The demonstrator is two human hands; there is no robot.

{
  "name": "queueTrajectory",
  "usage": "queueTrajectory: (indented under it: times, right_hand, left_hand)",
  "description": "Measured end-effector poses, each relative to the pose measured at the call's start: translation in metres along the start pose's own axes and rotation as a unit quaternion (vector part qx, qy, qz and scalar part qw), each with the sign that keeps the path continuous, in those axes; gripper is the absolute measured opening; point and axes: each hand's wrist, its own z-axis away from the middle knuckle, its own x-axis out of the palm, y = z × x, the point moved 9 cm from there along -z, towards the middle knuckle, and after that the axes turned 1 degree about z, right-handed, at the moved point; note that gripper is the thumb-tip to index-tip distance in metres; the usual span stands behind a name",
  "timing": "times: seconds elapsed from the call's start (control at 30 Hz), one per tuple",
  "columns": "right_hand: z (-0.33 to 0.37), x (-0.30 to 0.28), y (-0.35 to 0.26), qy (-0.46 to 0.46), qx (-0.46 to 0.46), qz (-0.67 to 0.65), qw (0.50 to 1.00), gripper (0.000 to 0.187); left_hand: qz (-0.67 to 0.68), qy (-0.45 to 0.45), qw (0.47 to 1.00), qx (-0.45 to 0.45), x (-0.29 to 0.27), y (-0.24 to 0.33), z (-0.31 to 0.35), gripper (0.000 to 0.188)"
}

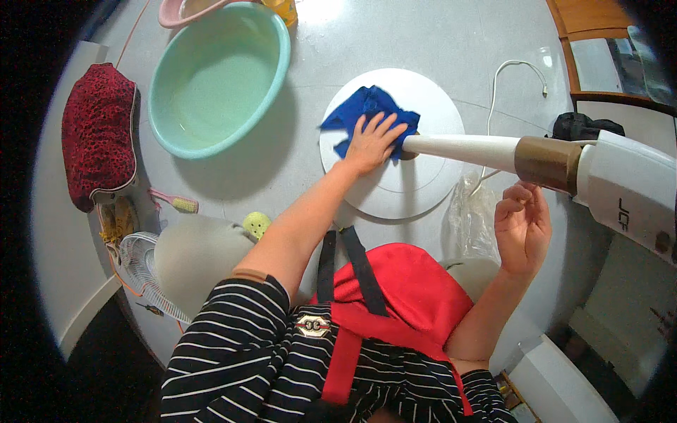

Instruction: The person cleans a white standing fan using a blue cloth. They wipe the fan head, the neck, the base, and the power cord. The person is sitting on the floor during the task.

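A crumpled blue cloth (370,106) lies on the round white base (395,194) of a standing appliance. My left hand (374,144) rests flat on this cloth, fingers spread, close to the foot of the white pole (465,149). Higher up, the pole meets a brown collar (546,163) and a bulky white upper body (631,194). My right hand (523,229) is beside the collar, palm showing and fingers curled in, with nothing visible in them. Whether its fingertips touch the collar I cannot tell.
A pale green basin (277,77) stands at far left beside a pink basin (169,15). Also around are a red patterned bag (99,134), a pink-handled brush (185,204), a white cord (491,99), clear plastic wrapping (471,218) and a wooden cabinet (592,17).
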Motion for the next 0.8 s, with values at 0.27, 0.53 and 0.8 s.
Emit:
queueTrajectory:
  times: [0.27,0.53,0.8]
  right_hand:
    - [-0.003,-0.025,-0.006,0.021,-0.001,0.045,0.999,0.018]
    - [-0.003,-0.026,0.004,0.032,0.008,0.067,0.997,0.017]
    - [-0.003,0.003,0.030,-0.038,0.061,0.052,0.996,0.022]
  left_hand:
    - [-0.042,-0.107,0.992,-0.052,0.015,-0.030,-0.102,0.052]
    - [-0.073,0.125,0.975,-0.168,0.005,0.016,0.038,0.040]
    - [0.064,0.067,0.990,-0.109,-0.025,0.067,0.041,0.026]
